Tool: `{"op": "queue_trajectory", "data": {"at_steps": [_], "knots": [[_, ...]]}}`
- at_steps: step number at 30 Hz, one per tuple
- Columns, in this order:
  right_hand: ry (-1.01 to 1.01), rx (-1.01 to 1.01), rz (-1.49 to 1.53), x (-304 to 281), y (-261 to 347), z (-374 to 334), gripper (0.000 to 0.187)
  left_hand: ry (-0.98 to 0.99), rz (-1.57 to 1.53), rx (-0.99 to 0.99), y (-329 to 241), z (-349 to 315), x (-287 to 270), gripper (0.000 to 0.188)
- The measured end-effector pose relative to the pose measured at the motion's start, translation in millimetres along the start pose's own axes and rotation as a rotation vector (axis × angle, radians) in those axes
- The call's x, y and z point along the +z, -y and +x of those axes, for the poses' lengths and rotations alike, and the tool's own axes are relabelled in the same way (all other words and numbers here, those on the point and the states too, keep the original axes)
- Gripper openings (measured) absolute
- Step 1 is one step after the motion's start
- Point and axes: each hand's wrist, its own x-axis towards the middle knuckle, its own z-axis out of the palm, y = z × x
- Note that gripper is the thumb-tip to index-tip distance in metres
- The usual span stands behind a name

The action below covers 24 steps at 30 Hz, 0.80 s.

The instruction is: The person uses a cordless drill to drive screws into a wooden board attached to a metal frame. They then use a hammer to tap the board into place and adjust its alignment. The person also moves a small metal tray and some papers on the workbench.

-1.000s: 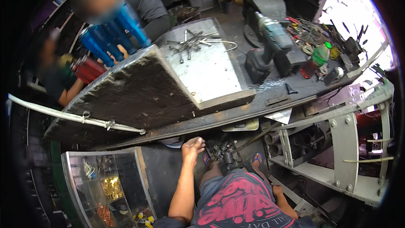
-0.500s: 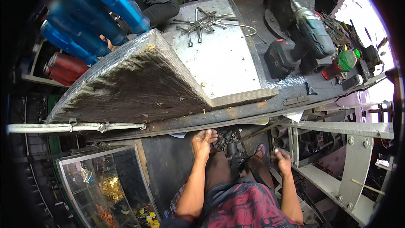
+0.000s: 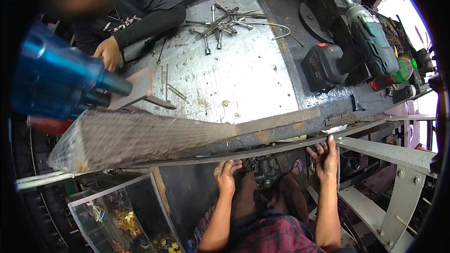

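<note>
My left hand (image 3: pixel 226 174) is just below the front edge of the workbench (image 3: pixel 281 146), its fingers curled together; whatever they hold, if anything, is hidden. At the same edge, farther right, my right hand (image 3: pixel 325 160) has its fingers spread and pointing upward. Its fingertips reach the bench edge near a small white piece of paper (image 3: pixel 334 129). Nothing shows in this hand. On the bench's pale metal top (image 3: pixel 253 75) lies a pile of socket wrenches (image 3: pixel 220 27). Several thin rods (image 3: pixel 166 82) lie left of it.
A cordless impact driver (image 3: pixel 370 37) and a bottle with red liquid (image 3: pixel 403 71) stand at right. Blurred blue bottles (image 3: pixel 61 75) and a wooden board (image 3: pixel 154 136) rise at left. A person's hand (image 3: pixel 108 54) rests across the bench. A glass cabinet (image 3: pixel 126 215) and grey metal frame (image 3: pixel 389 152) flank my legs.
My right hand has risen to the bench edge and its fingers have spread. My left hand stays near the edge. The view has shifted, showing more of the bench top and the other person.
</note>
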Motion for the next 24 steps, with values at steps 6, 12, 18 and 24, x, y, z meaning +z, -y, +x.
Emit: {"op": "queue_trajectory", "data": {"at_steps": [6, 12, 18, 24], "knots": [[-0.097, 0.037, -0.003, -14, -5, -1, 0.054, -0.001, 0.044, 0.041, 0, -10, -4, 0.013], [0.041, -0.019, -0.009, -17, -2, 7, 0.051, -0.008, 0.042, 0.139, 2, -4, 1, 0.011], [0.017, -0.028, 0.008, -5, 4, 13, 0.044, -0.096, 0.271, 0.162, 7, 1, 11, 0.012], [0.125, -0.05, -0.024, 1, 10, 12, 0.06, -0.28, 0.244, 0.134, 13, 4, 15, 0.012]]}}
